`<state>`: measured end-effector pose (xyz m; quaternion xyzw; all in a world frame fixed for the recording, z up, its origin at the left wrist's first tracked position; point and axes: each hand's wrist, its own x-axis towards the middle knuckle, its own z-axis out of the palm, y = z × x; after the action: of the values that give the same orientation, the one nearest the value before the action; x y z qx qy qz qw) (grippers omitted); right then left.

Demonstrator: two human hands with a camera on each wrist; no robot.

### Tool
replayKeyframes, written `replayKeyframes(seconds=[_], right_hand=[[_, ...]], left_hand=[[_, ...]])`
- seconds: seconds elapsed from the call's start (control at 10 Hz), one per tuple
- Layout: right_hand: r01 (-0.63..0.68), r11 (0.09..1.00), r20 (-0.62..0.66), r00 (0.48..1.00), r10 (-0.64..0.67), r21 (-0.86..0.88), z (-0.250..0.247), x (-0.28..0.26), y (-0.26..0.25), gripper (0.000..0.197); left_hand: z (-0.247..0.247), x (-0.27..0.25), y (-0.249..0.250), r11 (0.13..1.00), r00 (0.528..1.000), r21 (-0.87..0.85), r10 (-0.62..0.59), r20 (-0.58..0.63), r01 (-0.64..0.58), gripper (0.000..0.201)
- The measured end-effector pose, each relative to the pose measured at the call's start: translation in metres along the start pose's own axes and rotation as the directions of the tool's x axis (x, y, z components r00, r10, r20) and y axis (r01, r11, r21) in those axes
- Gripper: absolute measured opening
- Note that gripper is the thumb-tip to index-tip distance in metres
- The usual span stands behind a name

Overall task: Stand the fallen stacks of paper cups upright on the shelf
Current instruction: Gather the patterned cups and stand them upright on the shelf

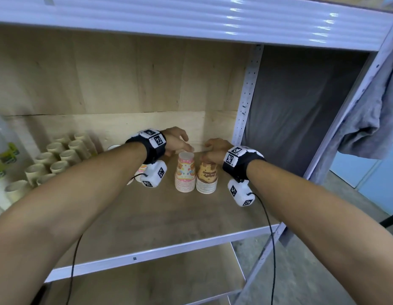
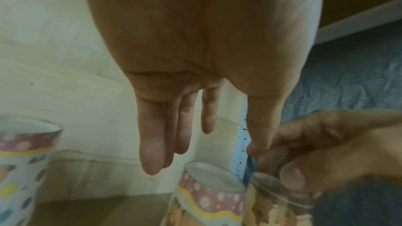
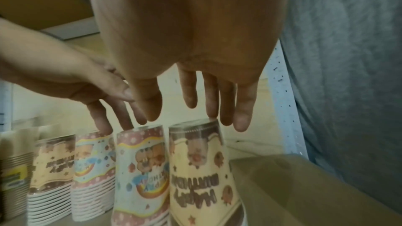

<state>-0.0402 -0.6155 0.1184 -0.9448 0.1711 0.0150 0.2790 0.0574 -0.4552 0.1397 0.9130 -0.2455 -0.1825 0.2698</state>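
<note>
A wooden shelf (image 1: 160, 216) with a plywood back and white metal edging fills the view, a grey cloth (image 1: 371, 106) hanging off the frame at the right. On the board, two stacks of paper cups stand rim-down, side by side and touching: the pink stack (image 1: 185, 172) with rainbow print on the left, the brown stack (image 1: 207, 176) with birthday lettering on the right. Both look upright, though the right wrist view shows them leaning a little, which may be the lens.

The left hand (image 1: 175, 142) hovers over the pink stack, fingers straight and relaxed, holding nothing; in the right wrist view its fingertips (image 3: 128, 125) sit right at the top of that stack, and whether they touch is hard to say. The right hand (image 1: 215, 150) is over the brown stack, fingers loose and pointing down, one fingertip (image 3: 212, 114) meeting the stack's top edge. From the left wrist view its thumb (image 2: 291, 176) seems to rest on the top of the brown stack, but the blur leaves the hold unclear.

Further left, the right wrist view picks up two more printed stacks, another brown one (image 3: 50, 174) and another pink one (image 3: 93, 169), both standing rim-down. Plain beige cup stacks (image 1: 57, 159) lie on their sides at the far left of the shelf, open ends facing out, and a pale bottle (image 1: 3, 139) stands at the left edge.
</note>
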Motion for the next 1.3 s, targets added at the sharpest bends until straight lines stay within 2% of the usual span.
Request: replayKeyframes(seconds=[0.1, 0.2, 0.4, 0.5, 0.6, 0.7, 0.8, 0.9, 1.1, 1.2, 1.3], right_hand=[[0.035, 0.972, 0.037, 0.999, -0.028, -0.231, 0.002, 0.007, -0.014, 0.043], [0.078, 0.920, 0.052, 0.997, -0.063, -0.385, 0.011, 0.017, -0.016, 0.032], [0.056, 0.911, 0.045, 0.998, -0.042, -0.407, 0.009, 0.022, -0.010, 0.033], [0.053, 0.916, 0.035, 0.998, -0.043, -0.399, 0.013, 0.030, -0.009, 0.024], [0.053, 0.918, 0.042, 0.998, -0.040, -0.392, 0.015, 0.036, -0.005, 0.021], [0.058, 0.910, 0.061, 0.998, -0.036, -0.411, 0.015, 0.040, -0.003, 0.028], [0.086, 0.911, 0.040, 0.996, -0.077, -0.402, 0.016, 0.047, 0.001, 0.021], [0.079, 0.936, 0.015, 0.997, -0.079, -0.343, 0.016, 0.059, 0.001, 0.016], [0.133, 0.973, -0.047, 0.988, -0.144, -0.190, -0.005, 0.076, 0.002, 0.042], [0.151, 0.975, -0.062, 0.985, -0.163, -0.161, -0.011, 0.090, -0.003, 0.042], [0.148, 0.977, -0.091, 0.982, -0.163, -0.156, -0.015, 0.101, -0.006, 0.043]], left_hand=[[0.009, -0.003, 0.015, 0.996, 0.999, 0.089, -0.001, 0.037, -0.003, 0.053], [0.018, -0.008, 0.027, 0.955, 0.999, 0.293, 0.038, 0.007, -0.039, 0.052], [0.026, -0.002, 0.026, 0.892, 0.997, 0.447, 0.073, 0.011, -0.071, 0.029], [0.029, 0.003, 0.025, 0.877, 0.997, 0.476, 0.077, 0.001, -0.068, 0.014], [0.033, 0.009, 0.024, 0.855, 0.995, 0.512, 0.100, -0.001, -0.086, 0.015], [0.036, 0.012, 0.022, 0.846, 0.992, 0.526, 0.119, -0.031, -0.085, 0.012], [0.033, 0.018, 0.021, 0.849, 0.994, 0.521, 0.110, -0.017, -0.085, 0.019], [0.024, 0.024, 0.021, 0.861, 0.993, 0.500, 0.120, -0.024, -0.092, 0.014], [-0.001, 0.041, 0.023, 0.880, 0.991, 0.472, 0.111, -0.078, -0.061, 0.008], [-0.013, 0.049, 0.023, 0.896, 0.986, 0.439, 0.124, -0.113, -0.062, 0.043], [-0.019, 0.057, 0.023, 0.903, 0.976, 0.424, 0.145, -0.161, -0.064, 0.050]])
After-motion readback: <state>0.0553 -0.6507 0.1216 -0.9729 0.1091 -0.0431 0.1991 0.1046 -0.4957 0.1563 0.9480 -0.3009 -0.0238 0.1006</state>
